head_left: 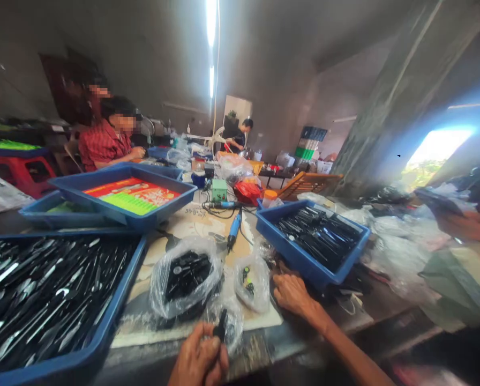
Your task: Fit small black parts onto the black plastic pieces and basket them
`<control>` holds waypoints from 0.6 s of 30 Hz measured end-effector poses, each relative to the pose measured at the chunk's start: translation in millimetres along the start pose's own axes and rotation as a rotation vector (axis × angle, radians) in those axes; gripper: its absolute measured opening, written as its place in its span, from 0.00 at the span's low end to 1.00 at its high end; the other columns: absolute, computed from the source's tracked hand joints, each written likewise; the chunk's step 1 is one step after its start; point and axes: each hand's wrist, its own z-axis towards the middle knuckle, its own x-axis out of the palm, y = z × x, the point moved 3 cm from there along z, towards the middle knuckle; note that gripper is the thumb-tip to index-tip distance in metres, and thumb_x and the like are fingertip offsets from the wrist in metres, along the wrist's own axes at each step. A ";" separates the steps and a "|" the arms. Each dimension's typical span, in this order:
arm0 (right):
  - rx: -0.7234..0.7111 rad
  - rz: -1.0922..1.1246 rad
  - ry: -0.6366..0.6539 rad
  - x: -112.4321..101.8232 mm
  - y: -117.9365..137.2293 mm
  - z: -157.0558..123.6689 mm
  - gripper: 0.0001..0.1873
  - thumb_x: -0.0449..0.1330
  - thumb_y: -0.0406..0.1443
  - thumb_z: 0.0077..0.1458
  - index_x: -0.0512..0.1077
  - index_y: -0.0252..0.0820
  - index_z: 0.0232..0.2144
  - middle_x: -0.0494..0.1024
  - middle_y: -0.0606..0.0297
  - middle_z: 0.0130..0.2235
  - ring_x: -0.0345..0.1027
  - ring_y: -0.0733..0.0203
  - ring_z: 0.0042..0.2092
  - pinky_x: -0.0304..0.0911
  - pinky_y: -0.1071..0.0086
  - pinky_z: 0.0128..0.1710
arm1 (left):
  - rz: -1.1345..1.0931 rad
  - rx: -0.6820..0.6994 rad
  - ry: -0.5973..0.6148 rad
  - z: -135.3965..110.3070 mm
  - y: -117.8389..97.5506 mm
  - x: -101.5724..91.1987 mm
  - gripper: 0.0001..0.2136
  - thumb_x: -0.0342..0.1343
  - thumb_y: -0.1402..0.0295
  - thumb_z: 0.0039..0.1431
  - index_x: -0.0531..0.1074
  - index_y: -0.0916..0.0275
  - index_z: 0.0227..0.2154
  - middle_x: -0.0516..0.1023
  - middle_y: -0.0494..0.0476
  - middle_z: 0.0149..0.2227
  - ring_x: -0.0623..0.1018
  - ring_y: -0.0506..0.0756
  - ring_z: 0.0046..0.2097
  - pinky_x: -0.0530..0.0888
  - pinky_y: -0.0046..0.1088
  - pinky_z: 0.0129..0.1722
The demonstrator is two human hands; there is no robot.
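My left hand [200,351] is closed at the table's near edge, pinching a small black plastic part [221,324] between thumb and fingers. Behind that part lies a small clear plastic bag [235,328]. My right hand [293,292] rests low beside another clear bag [260,292], its fingers curled downward; whatever they grip, if anything, is hidden. Inside that bag are a few small black and yellow-green pieces [248,279]. To its left stands a larger clear bag [158,297] full of black parts [187,273].
Blue trays of long black pieces stand at left [137,262] and right [348,271]. A stacked blue tray [167,209] holds yellow-green pieces. A blue electric screwdriver [234,228] and green box [219,190] lie ahead. Co-workers sit beyond; another person's hand [471,225] is far right.
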 end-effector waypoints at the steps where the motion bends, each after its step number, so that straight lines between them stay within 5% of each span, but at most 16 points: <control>1: 0.030 0.032 -0.010 -1.2 -2.4 -2.3 0.11 0.49 0.29 0.50 0.71 0.36 0.29 0.75 0.55 0.29 0.67 0.56 0.33 0.48 0.68 0.31 | 0.005 -0.007 -0.016 -4.4 -2.8 1.2 0.18 0.59 0.52 0.49 0.63 0.60 0.32 0.70 0.49 0.23 0.57 0.43 0.19 0.52 0.18 0.18; 11: 0.197 0.574 -0.105 0.4 -17.6 -21.5 0.10 0.47 0.37 0.50 0.63 0.39 0.22 0.65 0.68 0.23 0.57 0.66 0.27 0.52 0.73 0.29 | 0.019 -0.003 0.020 -4.0 -5.9 12.7 0.11 0.55 0.62 0.54 0.59 0.62 0.31 0.71 0.49 0.24 0.56 0.42 0.19 0.52 0.15 0.15; 18: 0.124 0.876 -0.141 -4.3 9.2 -27.9 0.11 0.48 0.39 0.49 0.62 0.39 0.22 0.61 0.69 0.21 0.54 0.67 0.24 0.52 0.73 0.25 | -0.039 0.014 0.027 2.7 -1.9 23.1 0.09 0.53 0.64 0.55 0.58 0.62 0.31 0.70 0.49 0.24 0.57 0.42 0.19 0.52 0.15 0.15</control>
